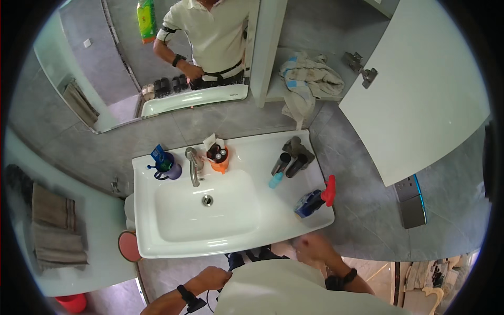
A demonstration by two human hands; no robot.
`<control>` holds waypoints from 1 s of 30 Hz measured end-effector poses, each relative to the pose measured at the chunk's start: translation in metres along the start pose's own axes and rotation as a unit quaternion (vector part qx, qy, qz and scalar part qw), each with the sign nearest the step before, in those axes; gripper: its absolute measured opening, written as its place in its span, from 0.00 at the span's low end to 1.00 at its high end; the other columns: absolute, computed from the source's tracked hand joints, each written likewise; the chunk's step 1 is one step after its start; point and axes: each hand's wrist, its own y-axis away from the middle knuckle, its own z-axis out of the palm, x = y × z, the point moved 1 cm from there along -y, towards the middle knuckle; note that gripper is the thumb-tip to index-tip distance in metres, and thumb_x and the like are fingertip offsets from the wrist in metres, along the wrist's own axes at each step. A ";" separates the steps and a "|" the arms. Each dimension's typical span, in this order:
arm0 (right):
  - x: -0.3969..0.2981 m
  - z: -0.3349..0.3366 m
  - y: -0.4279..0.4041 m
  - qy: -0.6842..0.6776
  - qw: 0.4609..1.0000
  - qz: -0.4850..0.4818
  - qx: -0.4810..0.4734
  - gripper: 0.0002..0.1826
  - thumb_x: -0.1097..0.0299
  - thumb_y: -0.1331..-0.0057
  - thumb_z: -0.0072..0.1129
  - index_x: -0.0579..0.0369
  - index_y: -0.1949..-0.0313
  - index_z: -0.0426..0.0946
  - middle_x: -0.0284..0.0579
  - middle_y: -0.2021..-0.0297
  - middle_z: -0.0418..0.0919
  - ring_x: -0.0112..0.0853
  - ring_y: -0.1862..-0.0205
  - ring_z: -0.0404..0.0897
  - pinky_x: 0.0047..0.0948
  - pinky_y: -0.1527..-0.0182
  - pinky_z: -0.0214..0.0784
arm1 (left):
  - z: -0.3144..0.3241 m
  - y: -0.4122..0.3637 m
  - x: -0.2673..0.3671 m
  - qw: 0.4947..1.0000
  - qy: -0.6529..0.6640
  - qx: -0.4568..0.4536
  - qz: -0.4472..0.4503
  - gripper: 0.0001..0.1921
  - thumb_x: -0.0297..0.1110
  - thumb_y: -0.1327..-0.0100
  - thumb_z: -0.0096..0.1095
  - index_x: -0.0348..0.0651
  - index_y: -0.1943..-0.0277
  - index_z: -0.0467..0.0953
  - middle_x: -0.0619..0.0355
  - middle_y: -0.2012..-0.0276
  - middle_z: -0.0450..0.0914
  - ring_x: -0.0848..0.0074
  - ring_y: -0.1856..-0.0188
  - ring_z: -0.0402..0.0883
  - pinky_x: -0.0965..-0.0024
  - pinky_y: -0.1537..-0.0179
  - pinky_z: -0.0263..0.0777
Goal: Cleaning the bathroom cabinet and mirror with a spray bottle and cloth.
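Observation:
My left hand [214, 277] is curled against my waist beside the white shirt, with nothing visible in it. Blurred by motion, my right hand [315, 249] hangs just below the front right rim of the white ceramic washbasin [244, 244]; what its fingers do is unclear. Nearest to it on the basin's right ledge lies a blue spray bottle [309, 202] with a red trigger head, tilted over. Behind that are two dark cylindrical containers [289, 165], a small light-blue bottle [276, 180] and a dark crumpled item [298, 149].
A metal faucet [193, 167] stands between a purple mug [171, 171] and an orange cup [219, 163], both filled with toiletries. At right, a white cabinet door [425, 86] swings outward; a crumpled towel [311, 76] hangs from the shelf. A mirror [126, 51] covers the wall.

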 end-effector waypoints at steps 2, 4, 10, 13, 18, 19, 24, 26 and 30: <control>0.048 0.039 0.046 0.097 0.992 0.056 -0.064 0.18 0.53 0.34 0.60 0.55 0.57 0.83 0.55 0.61 0.85 0.48 0.60 0.84 0.44 0.57 0.74 | -0.003 -0.002 -0.002 1.000 0.001 -0.010 0.001 0.14 0.43 0.33 0.53 0.43 0.65 0.78 0.45 0.76 0.81 0.47 0.70 0.82 0.46 0.67 0.74; 0.126 0.090 0.084 -0.031 0.979 0.028 -0.200 0.18 0.57 0.32 0.58 0.54 0.50 0.83 0.55 0.55 0.85 0.46 0.54 0.84 0.39 0.50 0.74 | -0.011 -0.008 -0.002 1.000 -0.014 -0.020 0.009 0.13 0.43 0.33 0.52 0.43 0.66 0.78 0.45 0.76 0.82 0.47 0.70 0.82 0.47 0.67 0.74; 0.111 0.082 0.115 -0.236 0.956 0.083 -0.153 0.18 0.60 0.33 0.58 0.64 0.55 0.80 0.57 0.64 0.85 0.34 0.62 0.84 0.38 0.56 0.74 | -0.026 -0.011 0.003 0.992 -0.027 -0.115 -0.033 0.14 0.43 0.33 0.51 0.46 0.63 0.82 0.47 0.72 0.83 0.49 0.66 0.84 0.48 0.64 0.75; 0.122 0.089 0.118 -0.187 0.970 0.018 -0.152 0.18 0.60 0.34 0.59 0.64 0.54 0.80 0.59 0.63 0.85 0.38 0.61 0.85 0.39 0.55 0.74 | -0.029 -0.011 0.005 0.987 -0.030 -0.155 -0.042 0.15 0.44 0.34 0.52 0.47 0.60 0.83 0.47 0.68 0.85 0.49 0.62 0.84 0.49 0.60 0.76; 0.104 0.074 0.110 -0.169 0.973 0.011 -0.155 0.17 0.61 0.35 0.59 0.63 0.55 0.80 0.64 0.62 0.83 0.48 0.59 0.85 0.40 0.57 0.74 | -0.024 0.002 0.004 0.987 -0.002 -0.158 -0.040 0.13 0.43 0.33 0.53 0.48 0.56 0.82 0.44 0.65 0.85 0.47 0.60 0.83 0.48 0.59 0.74; 0.107 0.073 0.106 -0.137 0.972 0.033 -0.190 0.17 0.61 0.36 0.60 0.63 0.55 0.80 0.64 0.61 0.83 0.51 0.58 0.85 0.41 0.57 0.74 | -0.023 0.004 0.004 0.986 -0.003 -0.165 -0.035 0.14 0.43 0.33 0.54 0.47 0.54 0.82 0.44 0.65 0.85 0.46 0.60 0.82 0.48 0.58 0.75; 0.090 0.045 0.085 -0.095 0.960 -0.049 -0.257 0.24 0.61 0.38 0.64 0.64 0.47 0.77 0.63 0.56 0.84 0.48 0.53 0.85 0.38 0.51 0.74 | -0.031 0.021 0.011 0.989 0.067 -0.129 -0.031 0.15 0.43 0.34 0.55 0.44 0.56 0.82 0.44 0.66 0.85 0.47 0.60 0.83 0.50 0.59 0.75; 0.080 0.041 0.086 -0.102 0.959 -0.053 -0.259 0.25 0.60 0.39 0.65 0.64 0.47 0.77 0.63 0.55 0.83 0.48 0.53 0.85 0.37 0.51 0.74 | -0.037 0.030 0.019 0.992 0.069 -0.103 -0.011 0.13 0.41 0.33 0.54 0.44 0.55 0.80 0.44 0.66 0.84 0.47 0.61 0.82 0.50 0.60 0.75; 0.103 0.057 0.087 -0.114 0.960 -0.115 -0.228 0.22 0.57 0.37 0.62 0.60 0.49 0.78 0.61 0.58 0.83 0.55 0.57 0.83 0.44 0.53 0.74 | -0.045 0.036 0.030 0.993 0.075 -0.088 0.002 0.12 0.40 0.33 0.54 0.44 0.55 0.79 0.45 0.66 0.83 0.47 0.61 0.82 0.51 0.61 0.75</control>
